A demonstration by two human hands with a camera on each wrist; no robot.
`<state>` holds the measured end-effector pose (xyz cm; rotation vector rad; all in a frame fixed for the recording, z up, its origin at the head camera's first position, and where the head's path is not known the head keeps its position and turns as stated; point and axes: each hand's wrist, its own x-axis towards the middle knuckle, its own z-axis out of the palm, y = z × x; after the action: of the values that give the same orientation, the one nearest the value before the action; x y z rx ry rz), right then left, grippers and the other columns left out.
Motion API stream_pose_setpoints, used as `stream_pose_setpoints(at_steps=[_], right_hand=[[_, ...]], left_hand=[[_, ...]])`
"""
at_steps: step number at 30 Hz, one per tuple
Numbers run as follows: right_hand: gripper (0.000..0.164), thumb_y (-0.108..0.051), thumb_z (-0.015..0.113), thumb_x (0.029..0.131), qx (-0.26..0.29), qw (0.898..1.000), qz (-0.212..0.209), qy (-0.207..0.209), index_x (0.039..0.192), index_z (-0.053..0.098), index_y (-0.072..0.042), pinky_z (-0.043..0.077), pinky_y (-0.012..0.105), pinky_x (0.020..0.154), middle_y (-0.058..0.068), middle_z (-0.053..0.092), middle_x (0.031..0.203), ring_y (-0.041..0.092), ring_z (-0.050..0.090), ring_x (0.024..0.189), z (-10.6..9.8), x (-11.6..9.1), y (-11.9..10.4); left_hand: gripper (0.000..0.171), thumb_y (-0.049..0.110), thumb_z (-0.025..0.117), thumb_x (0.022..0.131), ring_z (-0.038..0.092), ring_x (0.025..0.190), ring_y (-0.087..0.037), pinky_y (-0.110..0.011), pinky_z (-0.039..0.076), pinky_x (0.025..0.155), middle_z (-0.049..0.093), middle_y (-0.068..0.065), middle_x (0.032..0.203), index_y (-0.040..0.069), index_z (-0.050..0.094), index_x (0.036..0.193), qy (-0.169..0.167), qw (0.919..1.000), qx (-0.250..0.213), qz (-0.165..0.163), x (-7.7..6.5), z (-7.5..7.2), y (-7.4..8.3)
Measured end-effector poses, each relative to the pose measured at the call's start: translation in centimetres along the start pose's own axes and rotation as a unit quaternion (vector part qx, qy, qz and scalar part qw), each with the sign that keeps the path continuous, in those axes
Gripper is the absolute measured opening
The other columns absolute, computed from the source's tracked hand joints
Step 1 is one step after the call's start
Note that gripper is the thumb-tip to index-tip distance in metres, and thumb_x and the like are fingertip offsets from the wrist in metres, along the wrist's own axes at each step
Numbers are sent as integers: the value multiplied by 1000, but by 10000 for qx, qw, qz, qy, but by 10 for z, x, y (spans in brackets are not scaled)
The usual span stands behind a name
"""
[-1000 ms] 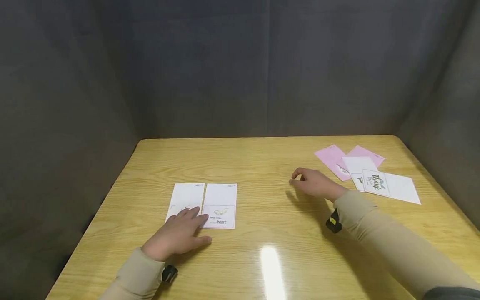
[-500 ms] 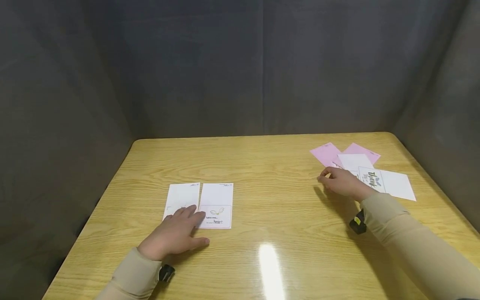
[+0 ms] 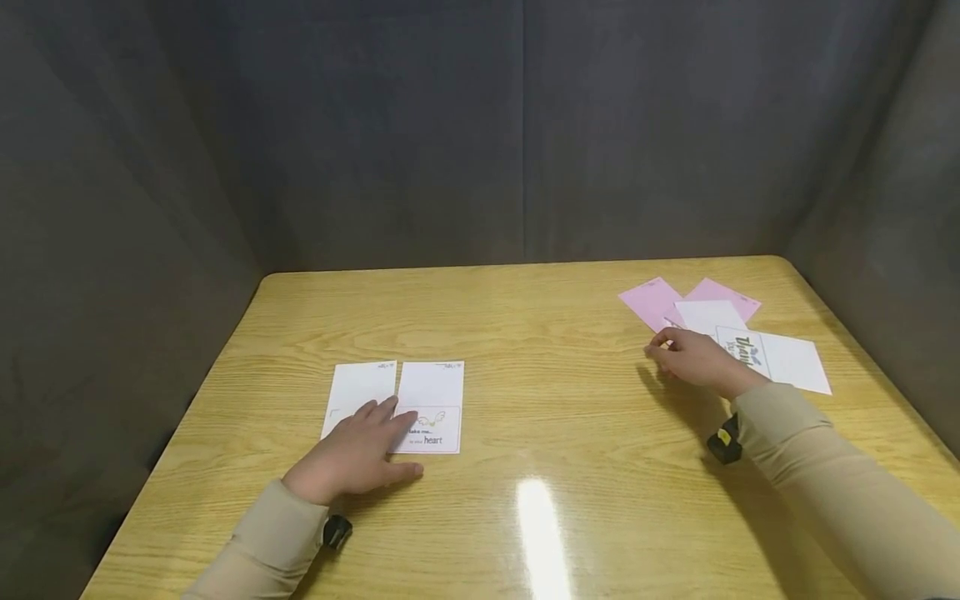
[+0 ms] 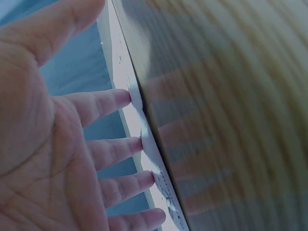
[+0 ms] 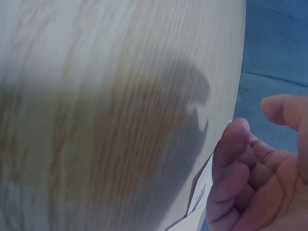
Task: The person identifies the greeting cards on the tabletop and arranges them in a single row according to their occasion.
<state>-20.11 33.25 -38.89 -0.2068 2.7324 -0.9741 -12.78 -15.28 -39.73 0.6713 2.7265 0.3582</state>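
Two white cards lie side by side at the left. My left hand [image 3: 352, 454] rests over the near part of the left card [image 3: 363, 383], and its fingertips also touch the right card [image 3: 431, 385], printed with wings and "heart". Those fingers are straight and spread in the left wrist view. At the right, my right hand [image 3: 697, 358] hovers beside a loose cluster of cards with nothing in its grasp. Its fingers bend loosely and the thumb [image 5: 276, 108] stands apart from them. It partly hides a white card [image 3: 708, 313] and a "Thank you" card [image 3: 795, 360].
Two pink cards, one at the left [image 3: 648, 298] and one at the right [image 3: 723, 293], lie partly under the white ones. Wooden tabletop [image 3: 525, 358] spreads between the two groups. Dark grey curtains [image 3: 390, 133] stand behind and at both sides.
My right hand has moved right to the card cluster, slowing over the last half second. My left hand has stayed on its cards, its fingers shifting slightly. The view has shifted a little.
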Motion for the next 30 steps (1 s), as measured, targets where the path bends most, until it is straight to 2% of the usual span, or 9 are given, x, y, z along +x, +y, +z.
stream_pose_setpoints(at_steps=[6, 15, 30], right_hand=[[33, -26, 53, 108, 33, 9998, 197, -80, 117, 58, 5, 42, 34, 63, 6, 61, 78, 18, 51, 69, -2, 0, 4], [34, -27, 51, 109, 30, 9997, 235, -109, 117, 56, 6, 42, 34, 63, 5, 61, 77, 18, 50, 68, -2, -3, 11], [34, -26, 50, 109, 31, 9999, 150, -55, 113, 58, 6, 42, 34, 63, 5, 61, 77, 18, 50, 67, 3, -8, 18]], left_hand=[[80, 49, 72, 93, 27, 147, -55, -68, 26, 115, 30, -30, 162, 2, 48, 153, 0, 10000, -8, -24, -1, -2, 1], [88, 53, 74, 90, 25, 149, -52, -74, 26, 111, 30, -17, 166, 4, 44, 156, -106, 9998, -71, -150, -2, 0, 3], [90, 53, 76, 89, 22, 148, -55, -77, 25, 109, 29, -19, 166, 4, 43, 157, -106, 9997, -92, -212, -3, 1, 4]])
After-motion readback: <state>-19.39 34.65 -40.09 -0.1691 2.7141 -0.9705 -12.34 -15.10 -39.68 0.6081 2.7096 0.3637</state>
